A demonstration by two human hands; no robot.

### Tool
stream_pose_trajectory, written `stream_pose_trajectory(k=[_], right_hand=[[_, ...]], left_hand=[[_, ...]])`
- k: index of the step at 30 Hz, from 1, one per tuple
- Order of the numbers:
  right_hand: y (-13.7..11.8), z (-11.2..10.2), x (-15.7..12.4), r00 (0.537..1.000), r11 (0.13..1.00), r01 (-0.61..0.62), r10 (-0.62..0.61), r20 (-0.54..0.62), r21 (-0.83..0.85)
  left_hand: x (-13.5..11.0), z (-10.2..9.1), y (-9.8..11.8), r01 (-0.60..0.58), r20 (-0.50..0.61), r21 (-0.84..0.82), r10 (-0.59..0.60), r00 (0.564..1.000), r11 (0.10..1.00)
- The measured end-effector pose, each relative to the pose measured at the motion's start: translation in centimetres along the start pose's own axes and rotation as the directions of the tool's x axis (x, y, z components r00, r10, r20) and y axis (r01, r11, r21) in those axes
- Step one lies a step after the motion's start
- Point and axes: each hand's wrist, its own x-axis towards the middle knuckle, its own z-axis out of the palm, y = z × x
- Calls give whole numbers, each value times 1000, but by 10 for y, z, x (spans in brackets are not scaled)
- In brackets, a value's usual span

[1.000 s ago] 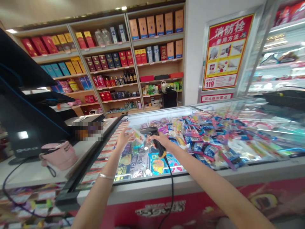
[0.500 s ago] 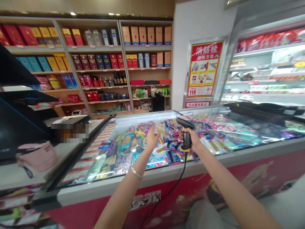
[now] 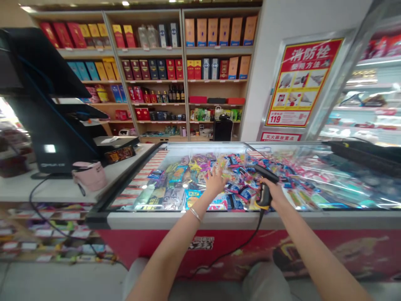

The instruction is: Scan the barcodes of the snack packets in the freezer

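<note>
My left hand (image 3: 214, 179) reaches over the glass lid of a chest freezer (image 3: 200, 219), fingers spread, resting on or just above a clear snack packet (image 3: 223, 164) among the pile of colourful packets (image 3: 250, 184). My right hand (image 3: 273, 191) is closed round the grip of a black barcode scanner (image 3: 265, 180) with a yellow band. The scanner head points left towards the left hand. Its black cable (image 3: 238, 246) hangs down the freezer's red front. A thin bracelet (image 3: 195, 214) sits on my left wrist.
A black till screen (image 3: 46, 96) stands on the white counter (image 3: 37, 188) at left, with a pink pouch (image 3: 90, 175) beside it. Shelves of boxed goods (image 3: 156, 69) line the back wall. A red fire-hydrant poster (image 3: 300, 83) and a chilled display (image 3: 369, 100) are at right.
The view has swung about between frames. Both hands have dropped lower onto the freezer lid. The left hand's fingers have spread flat, and the scanner stays in the right hand.
</note>
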Motion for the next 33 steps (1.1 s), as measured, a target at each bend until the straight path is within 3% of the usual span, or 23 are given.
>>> stream_pose_trajectory(k=[4,8,13,16,19,22,25,29,31,33], right_hand=[[-13,22,-9,997,998,46,-49,64,44],[-17,58,-19,985,995,71,-82,153,75],[-6,113,-27,950,997,40,-58,307,63],[6,146,-28,886,998,-2,-25,463,57],[24,178,-26,833,999,-22,0,554,32],[45,207,-22,791,996,-83,78,607,-20],[68,228,-17,746,986,-147,159,646,-72],[93,238,-10,680,977,-144,215,701,-160],[101,237,-8,642,976,-127,217,735,-177],[106,235,-6,608,977,-110,213,765,-184]], left_hand=[[2,-16,-24,-41,-33,42,43,999,998],[6,-40,-67,-6,-123,133,23,992,991],[4,-71,-147,216,-216,276,-159,963,937],[-2,-80,-197,357,-257,336,-280,925,871],[-7,-82,-234,432,-220,366,-375,901,824],[-3,-84,-251,435,-162,370,-404,900,821],[10,-89,-253,416,-115,371,-404,908,830],[31,-93,-253,433,-174,184,-405,898,882],[37,-90,-259,404,-245,-62,-407,880,913],[39,-85,-265,303,-287,-370,-418,862,878]])
